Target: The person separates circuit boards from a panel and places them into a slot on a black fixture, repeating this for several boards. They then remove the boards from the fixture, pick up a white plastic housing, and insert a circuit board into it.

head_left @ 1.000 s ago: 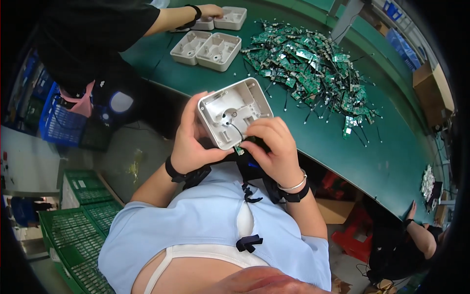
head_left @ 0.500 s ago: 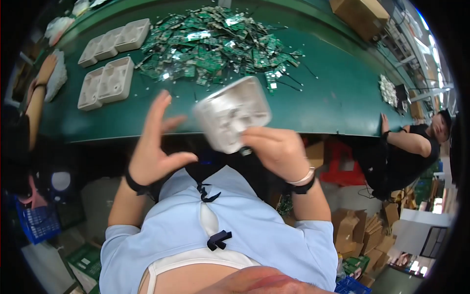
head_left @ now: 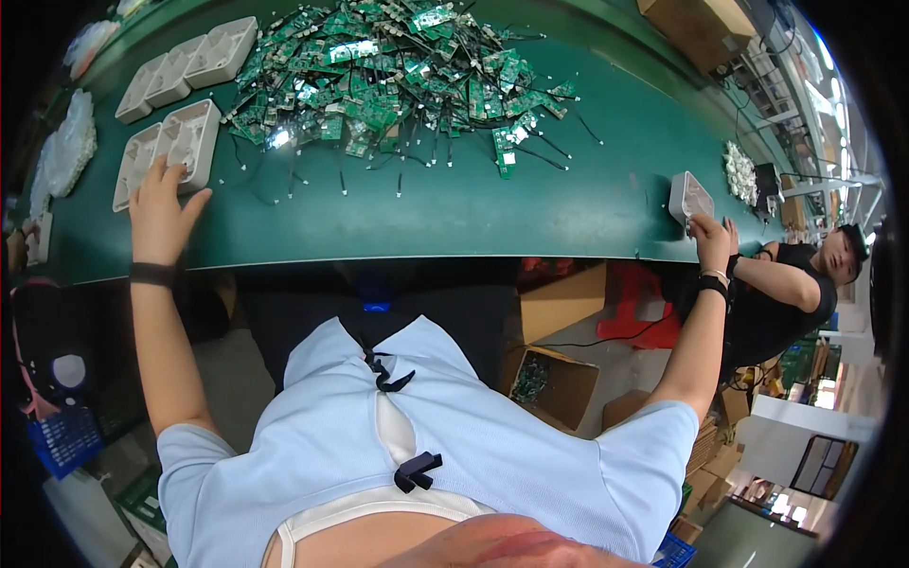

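Observation:
My right hand [head_left: 712,248] is stretched far right, its fingers closed on the near edge of a white plastic housing [head_left: 691,197] at the right of the green bench. On the left, my left hand [head_left: 159,216] reaches over the near row of open white plastic housings [head_left: 194,142]. Its fingertips overlap the near edge of these housings, with the thumb spread away from the fingers. Behind them stands a second row of similar housings [head_left: 170,78]. A large heap of green circuit boards [head_left: 379,80] with thin black wires covers the back middle of the bench.
Beyond my right hand sit a co-worker [head_left: 791,284] in black and a pile of small white parts [head_left: 740,175]. A bag [head_left: 66,156] of pale parts lies far left. Under the bench edge are a cardboard box [head_left: 559,383] holding boards and a red stool [head_left: 639,308].
My right hand has carried the white housing from in front of me to the far right. My left hand has moved left and forward to the near row of housings.

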The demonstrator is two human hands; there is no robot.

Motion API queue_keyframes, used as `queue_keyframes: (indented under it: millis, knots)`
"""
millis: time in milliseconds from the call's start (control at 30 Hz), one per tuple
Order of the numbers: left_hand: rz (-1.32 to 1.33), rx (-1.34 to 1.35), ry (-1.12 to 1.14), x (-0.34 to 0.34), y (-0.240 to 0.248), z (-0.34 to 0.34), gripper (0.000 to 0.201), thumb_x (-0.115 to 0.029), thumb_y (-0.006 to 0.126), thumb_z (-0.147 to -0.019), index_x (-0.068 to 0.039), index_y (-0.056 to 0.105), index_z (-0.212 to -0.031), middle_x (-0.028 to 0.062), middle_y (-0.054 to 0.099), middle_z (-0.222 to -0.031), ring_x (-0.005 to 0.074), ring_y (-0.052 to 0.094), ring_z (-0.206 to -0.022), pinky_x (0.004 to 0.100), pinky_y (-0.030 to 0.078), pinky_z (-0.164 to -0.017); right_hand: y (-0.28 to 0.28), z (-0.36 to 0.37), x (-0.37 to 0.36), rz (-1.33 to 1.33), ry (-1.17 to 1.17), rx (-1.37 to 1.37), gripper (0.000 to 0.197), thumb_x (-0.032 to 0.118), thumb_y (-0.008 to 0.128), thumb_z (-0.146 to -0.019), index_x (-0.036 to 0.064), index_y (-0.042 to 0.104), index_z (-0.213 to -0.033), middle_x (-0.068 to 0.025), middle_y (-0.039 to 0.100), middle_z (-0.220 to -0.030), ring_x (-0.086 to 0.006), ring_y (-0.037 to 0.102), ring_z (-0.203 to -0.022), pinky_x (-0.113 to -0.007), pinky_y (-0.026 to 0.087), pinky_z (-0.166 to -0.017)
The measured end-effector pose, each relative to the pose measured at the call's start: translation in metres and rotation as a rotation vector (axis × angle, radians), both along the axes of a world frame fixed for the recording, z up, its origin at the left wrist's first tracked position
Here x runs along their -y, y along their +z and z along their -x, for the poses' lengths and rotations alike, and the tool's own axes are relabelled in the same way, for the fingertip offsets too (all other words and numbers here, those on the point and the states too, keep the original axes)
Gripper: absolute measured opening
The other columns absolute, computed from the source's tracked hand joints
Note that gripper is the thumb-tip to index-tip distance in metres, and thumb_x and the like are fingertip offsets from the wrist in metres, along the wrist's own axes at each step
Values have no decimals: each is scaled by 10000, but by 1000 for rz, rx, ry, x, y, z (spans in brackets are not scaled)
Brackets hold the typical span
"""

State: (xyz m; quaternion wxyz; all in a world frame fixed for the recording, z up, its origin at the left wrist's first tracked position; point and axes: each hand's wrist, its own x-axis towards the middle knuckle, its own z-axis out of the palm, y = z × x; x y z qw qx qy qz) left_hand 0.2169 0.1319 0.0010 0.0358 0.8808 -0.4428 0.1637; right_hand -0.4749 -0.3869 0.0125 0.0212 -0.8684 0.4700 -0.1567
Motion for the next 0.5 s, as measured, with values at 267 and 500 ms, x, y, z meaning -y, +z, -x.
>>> queue_keyframes:
  millis: [267,500]
  knots:
    - [23,-40,69,7,6,10,382,-299,775,-821,-61,710,-1113,171,608,-1358,390,608,-1159,504,421,-1029,-4,-4,19,297,7,-184,177,93,670,-893,43,732,-1051,-168,724,-1058,-285,723,-892,-383,552,-774]
    - [217,-198,-8,-34,10,54,377,-263,807,-763,-67,723,-1073,172,619,-1352,371,613,-1167,544,388,-1065,17,-202,-27,-60,223,96,230,175,725,-893,33,714,-1074,-108,723,-1025,-219,682,-887,-340,531,-774]
